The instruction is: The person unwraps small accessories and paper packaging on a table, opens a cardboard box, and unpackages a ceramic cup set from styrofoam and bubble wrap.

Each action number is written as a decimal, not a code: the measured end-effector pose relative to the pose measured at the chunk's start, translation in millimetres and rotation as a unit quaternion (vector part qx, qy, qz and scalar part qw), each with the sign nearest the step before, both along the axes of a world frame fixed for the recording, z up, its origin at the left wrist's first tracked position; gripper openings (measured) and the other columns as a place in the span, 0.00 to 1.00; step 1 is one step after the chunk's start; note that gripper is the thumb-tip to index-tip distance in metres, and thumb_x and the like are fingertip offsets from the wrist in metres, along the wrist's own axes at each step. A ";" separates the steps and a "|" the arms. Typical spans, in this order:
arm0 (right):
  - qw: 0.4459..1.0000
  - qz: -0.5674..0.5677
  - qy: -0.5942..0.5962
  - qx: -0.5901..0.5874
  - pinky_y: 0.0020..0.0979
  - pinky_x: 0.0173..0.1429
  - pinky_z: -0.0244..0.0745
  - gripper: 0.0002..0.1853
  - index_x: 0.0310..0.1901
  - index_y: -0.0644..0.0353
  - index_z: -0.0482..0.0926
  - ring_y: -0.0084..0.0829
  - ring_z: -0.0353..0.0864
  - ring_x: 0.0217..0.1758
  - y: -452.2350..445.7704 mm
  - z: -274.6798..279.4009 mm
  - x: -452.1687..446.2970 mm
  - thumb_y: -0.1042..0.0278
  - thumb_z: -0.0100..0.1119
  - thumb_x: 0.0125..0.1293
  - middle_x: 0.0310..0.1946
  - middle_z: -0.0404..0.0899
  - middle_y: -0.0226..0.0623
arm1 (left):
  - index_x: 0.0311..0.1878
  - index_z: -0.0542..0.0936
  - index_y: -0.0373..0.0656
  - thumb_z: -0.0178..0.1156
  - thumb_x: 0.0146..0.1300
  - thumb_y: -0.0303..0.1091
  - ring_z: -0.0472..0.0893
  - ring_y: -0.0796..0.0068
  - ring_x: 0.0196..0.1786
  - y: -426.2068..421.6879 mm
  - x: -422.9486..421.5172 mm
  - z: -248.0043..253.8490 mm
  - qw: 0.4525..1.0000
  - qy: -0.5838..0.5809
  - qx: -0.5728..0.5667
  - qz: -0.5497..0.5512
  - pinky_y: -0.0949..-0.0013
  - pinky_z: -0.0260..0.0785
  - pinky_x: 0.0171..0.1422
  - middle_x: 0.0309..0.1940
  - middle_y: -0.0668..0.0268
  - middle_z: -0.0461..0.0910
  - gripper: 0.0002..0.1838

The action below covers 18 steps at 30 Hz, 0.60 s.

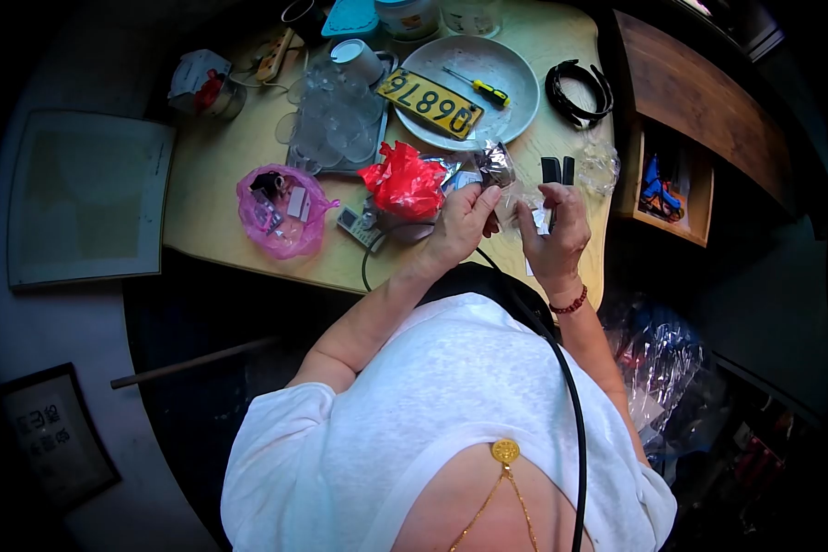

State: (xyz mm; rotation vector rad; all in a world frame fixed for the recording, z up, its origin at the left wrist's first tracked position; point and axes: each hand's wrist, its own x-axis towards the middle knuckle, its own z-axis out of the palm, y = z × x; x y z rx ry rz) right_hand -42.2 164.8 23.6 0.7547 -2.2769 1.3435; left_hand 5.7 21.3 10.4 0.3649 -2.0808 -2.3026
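Observation:
My left hand [461,222] is closed in a pinch on a crinkled clear plastic bag [522,190] above the table's near edge. My right hand [557,237], with a dark red bead bracelet on the wrist, is just to the right of it. Its fingers are bent, and thumb and fingertips are apart, close to the plastic. A crumpled red plastic bag [403,181] lies left of my hands. Behind them is shiny silver wrapping [495,160]. Two black comb-like pieces [558,170] lie past my right fingertips.
A large pale dish [522,78] holds a yellow number plate [430,103] and a screwdriver [490,93]. Clear cups [333,120] sit on a tray. A pink bag [285,212] is at left. An open drawer [669,189] juts out at right. A black cable [575,405] crosses my chest.

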 end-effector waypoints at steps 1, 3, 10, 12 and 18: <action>0.994 -0.034 0.105 0.015 0.32 0.34 0.68 0.13 0.35 0.60 0.76 0.35 0.74 0.32 -6.9 20.0 -4.8 0.81 0.61 0.45 0.30 0.75 0.38 | 0.32 0.73 0.38 0.48 0.66 0.43 0.72 0.84 0.21 -0.6 0.5 0.7 1.000 0.000 0.000 0.000 0.79 0.65 0.23 0.20 0.68 0.74 0.17; 0.993 0.047 0.103 0.033 0.33 0.36 0.68 0.12 0.34 0.60 0.76 0.35 0.74 0.32 0.3 11.5 -15.8 0.80 0.61 0.45 0.30 0.76 0.38 | 0.35 0.73 0.39 0.50 0.66 0.41 0.72 0.86 0.23 -0.2 0.9 3.9 0.999 -0.024 0.039 -0.025 0.81 0.66 0.26 0.23 0.70 0.73 0.14; 0.992 0.118 -0.032 -0.037 0.25 0.30 0.68 0.06 0.30 0.63 0.77 0.33 0.77 0.28 3.5 -1.2 -12.4 0.79 0.61 0.48 0.25 0.76 0.38 | 0.35 0.72 0.38 0.53 0.64 0.37 0.71 0.86 0.21 1.4 -0.3 9.9 0.997 -0.008 0.059 -0.055 0.82 0.66 0.22 0.21 0.71 0.72 0.11; 0.986 0.112 -0.097 -0.072 0.23 0.28 0.68 0.04 0.30 0.64 0.77 0.30 0.77 0.26 7.5 -7.4 -16.0 0.79 0.61 0.50 0.23 0.76 0.38 | 0.35 0.73 0.38 0.53 0.64 0.37 0.72 0.86 0.21 -3.8 0.4 8.9 0.995 -0.043 0.019 -0.094 0.82 0.67 0.23 0.21 0.70 0.72 0.11; 0.904 0.033 -0.332 -0.266 0.18 0.28 0.65 0.05 0.30 0.68 0.77 0.15 0.71 0.24 14.6 -8.7 -25.6 0.74 0.58 0.59 0.21 0.76 0.27 | 0.35 0.73 0.38 0.51 0.64 0.36 0.72 0.85 0.21 -5.1 1.8 10.6 0.989 -0.103 0.061 -0.091 0.82 0.67 0.24 0.22 0.70 0.73 0.10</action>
